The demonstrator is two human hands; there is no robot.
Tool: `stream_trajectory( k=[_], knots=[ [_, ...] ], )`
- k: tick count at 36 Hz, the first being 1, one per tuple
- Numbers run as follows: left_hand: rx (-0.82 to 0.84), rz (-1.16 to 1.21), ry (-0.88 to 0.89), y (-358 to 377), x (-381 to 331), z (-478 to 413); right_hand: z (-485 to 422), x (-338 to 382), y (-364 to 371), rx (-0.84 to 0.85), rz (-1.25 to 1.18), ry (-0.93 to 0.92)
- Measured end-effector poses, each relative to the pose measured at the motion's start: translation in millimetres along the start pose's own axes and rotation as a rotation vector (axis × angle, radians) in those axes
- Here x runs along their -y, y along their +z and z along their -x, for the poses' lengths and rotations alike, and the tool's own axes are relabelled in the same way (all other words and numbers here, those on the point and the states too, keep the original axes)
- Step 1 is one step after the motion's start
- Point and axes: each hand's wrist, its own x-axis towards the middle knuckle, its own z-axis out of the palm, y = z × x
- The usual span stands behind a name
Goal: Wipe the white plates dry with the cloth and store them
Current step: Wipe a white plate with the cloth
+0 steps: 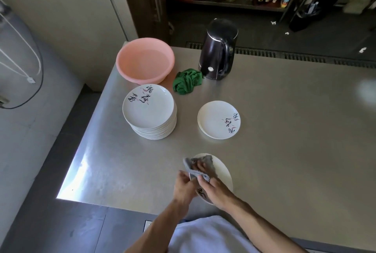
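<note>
My left hand [184, 184] and right hand [216, 190] pinch the grey cloth [207, 163] round the tilted white plate [222, 173]; if wet, it may slip between them.

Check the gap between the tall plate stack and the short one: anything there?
Nothing: bare steel tabletop between the tall plate stack and the short stack, seen in the head view.

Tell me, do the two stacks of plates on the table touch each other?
Apart. The head view shows bare table between the tall stack and the short stack.
</note>
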Motion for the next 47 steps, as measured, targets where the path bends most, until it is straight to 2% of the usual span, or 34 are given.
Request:
stream_trajectory(
  k=[3, 6, 7, 9, 11, 13, 15, 17, 19, 21, 24, 26, 28, 31, 33, 34, 37, 40, 42, 44, 45, 47],
  knots=[
    [-0.019, 0.097, -0.030, -0.8, 2.9, 0.9, -8.6, -11.6, -4.1, -0.110, 0.271, -0.042],
    [0.023, 0.095, -0.037, -3.1, 3.8, -3.6, -13.3, -14.6, -7.1, -0.212, 0.450, 0.140],
    [0.060, 0.084, -0.031, -3.7, 2.2, -2.9, -13.9, -14.2, -5.7, -0.213, 0.451, 0.143],
    [0.125, 0.078, -0.021, -4.2, 0.5, -1.5, -13.5, -15.0, 1.2, -0.162, 0.344, 0.017],
    [0.137, 0.087, -0.019, -4.5, 0.3, 1.6, -8.4, -13.5, 8.1, -0.061, 0.248, -0.131],
    [0.137, 0.086, -0.017, -4.8, 0.4, 2.3, -5.0, -13.4, 7.6, -0.046, 0.238, -0.181],
    [0.135, 0.087, 0.006, -4.7, 1.5, 1.1, -8.9, -15.3, 3.2, -0.127, 0.281, -0.119],
    [0.085, 0.116, 0.002, -4.4, 0.9, 1.6, -14.5, -16.3, -1.7, -0.225, 0.410, 0.059],
    [0.062, 0.179, 0.001, -3.9, -1.7, 3.1, -17.3, -10.5, -4.6, -0.289, 0.413, 0.167],
    [0.036, 0.172, -0.010, -3.2, -5.5, 3.0, -15.4, -4.0, -3.7, -0.282, 0.251, 0.143],
    [-0.015, 0.083, -0.025, -2.2, -5.0, -1.4, -6.6, 1.3, -2.2, -0.134, 0.017, 0.113],
    [0.004, 0.052, -0.031, -0.5, -3.5, -0.5, -3.7, -1.0, -0.8, -0.060, 0.058, 0.027],
    [0.006, 0.065, -0.036, 0.2, -0.5, 0.5, -6.7, -7.1, -2.8, -0.080, 0.169, -0.022],
    [-0.020, 0.116, -0.039, 0.7, -1.2, -1.1, -14.4, -12.1, -7.8, -0.209, 0.385, 0.122],
    [0.012, 0.117, -0.037, 0.5, -3.4, -1.2, -15.9, -11.1, -8.3, -0.236, 0.355, 0.191],
    [0.042, 0.101, -0.029, -0.2, -4.3, 0.1, -15.7, -10.8, -6.7, -0.217, 0.315, 0.167],
    [0.099, 0.064, -0.001, -1.6, -3.9, 1.7, -9.6, -10.6, 0.2, -0.096, 0.150, -0.013],
    [0.083, 0.040, 0.010, -2.6, -1.1, -0.9, -6.3, -16.4, 0.2, -0.069, 0.208, -0.101],
    [0.060, 0.027, 0.012, -2.6, -0.5, -1.5, -11.0, -21.5, -1.6, -0.175, 0.374, -0.007],
    [0.035, 0.029, 0.020, -1.5, 0.8, -2.1, -12.9, -16.4, -4.2, -0.260, 0.423, 0.156],
    [0.016, 0.038, 0.017, -1.0, 1.5, -2.6, -13.0, -13.5, -3.7, -0.279, 0.401, 0.174],
    [-0.023, 0.069, -0.002, -1.0, 1.6, -4.9, -12.1, -9.3, 0.7, -0.253, 0.298, 0.093]
  ],
)
